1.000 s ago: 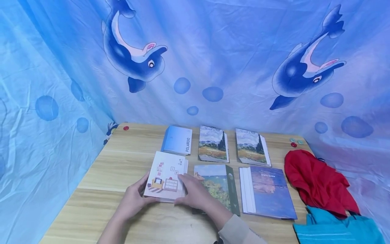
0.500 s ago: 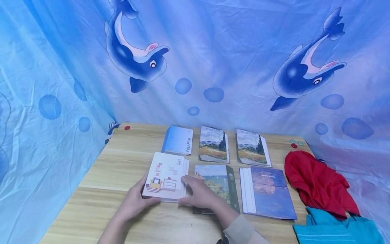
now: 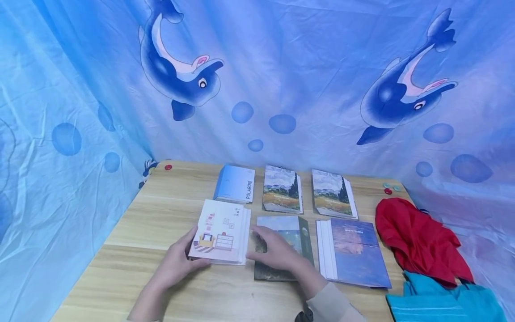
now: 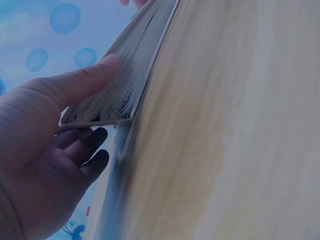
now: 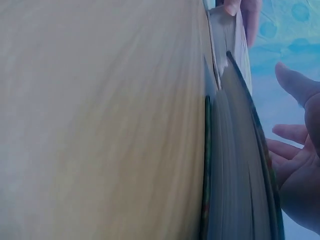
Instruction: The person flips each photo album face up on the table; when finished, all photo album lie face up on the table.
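Note:
A thick white photo album (image 3: pixel 221 228) with a drawn yellow armchair and dresser on its cover lies at the front left of the rows. My left hand (image 3: pixel 175 261) holds its lower left corner. In the left wrist view the thumb (image 4: pixel 95 75) presses the page edges (image 4: pixel 125 75), and the other fingers are by the spine. To the right of this album, my right hand (image 3: pixel 277 250) hovers with thumb and fingers spread and nothing between them. Beneath it lies a green-spined album (image 3: pixel 297 237) with a seaside painting on its cover, partly hidden by that hand.
Behind stand a blue Polaroid album (image 3: pixel 235 183) and two landscape-painting albums (image 3: pixel 281 190). A purple-blue photo album (image 3: pixel 356 252) lies at the right. Beyond it are red cloth (image 3: pixel 418 241) and teal cloth (image 3: pixel 446 299). Small red discs (image 3: pixel 168 167) sit near the table's back corners.
My right hand has let go of the white album's right side and drawn away to the right. The left hand stays at the lower left corner; the album has barely shifted.

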A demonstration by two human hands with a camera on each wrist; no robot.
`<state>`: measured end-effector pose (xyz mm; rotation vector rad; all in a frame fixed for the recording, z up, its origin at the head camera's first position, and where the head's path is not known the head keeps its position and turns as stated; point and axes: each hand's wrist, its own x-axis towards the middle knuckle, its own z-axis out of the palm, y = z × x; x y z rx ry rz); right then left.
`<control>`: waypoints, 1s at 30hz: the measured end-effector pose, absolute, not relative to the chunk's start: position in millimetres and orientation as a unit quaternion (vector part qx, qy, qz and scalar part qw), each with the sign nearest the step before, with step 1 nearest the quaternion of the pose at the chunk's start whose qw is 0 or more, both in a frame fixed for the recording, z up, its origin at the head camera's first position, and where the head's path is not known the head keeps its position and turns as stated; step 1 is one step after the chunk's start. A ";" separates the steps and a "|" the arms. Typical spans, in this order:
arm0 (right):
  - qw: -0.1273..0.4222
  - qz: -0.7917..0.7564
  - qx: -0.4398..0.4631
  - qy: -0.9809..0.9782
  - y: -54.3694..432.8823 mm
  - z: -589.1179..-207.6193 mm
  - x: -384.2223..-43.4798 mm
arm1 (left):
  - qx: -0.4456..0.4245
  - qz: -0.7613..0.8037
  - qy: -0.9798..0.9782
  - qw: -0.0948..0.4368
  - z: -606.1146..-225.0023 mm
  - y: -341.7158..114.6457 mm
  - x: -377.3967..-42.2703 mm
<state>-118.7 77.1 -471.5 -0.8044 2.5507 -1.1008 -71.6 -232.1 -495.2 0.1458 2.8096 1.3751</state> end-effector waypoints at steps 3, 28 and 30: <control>0.131 -0.346 -0.308 0.877 73.8 -471.3 -117.2 | 0.059 0.452 0.890 0.015 -496.7 -228.6 -73.6; 0.155 -0.296 -0.390 0.858 63.9 -471.3 -102.7 | 0.092 0.437 0.895 -0.006 -498.3 -233.7 -68.9; 0.157 -0.304 -0.382 0.859 63.9 -472.2 -102.6 | 0.092 0.427 0.900 -0.003 -497.6 -234.1 -68.7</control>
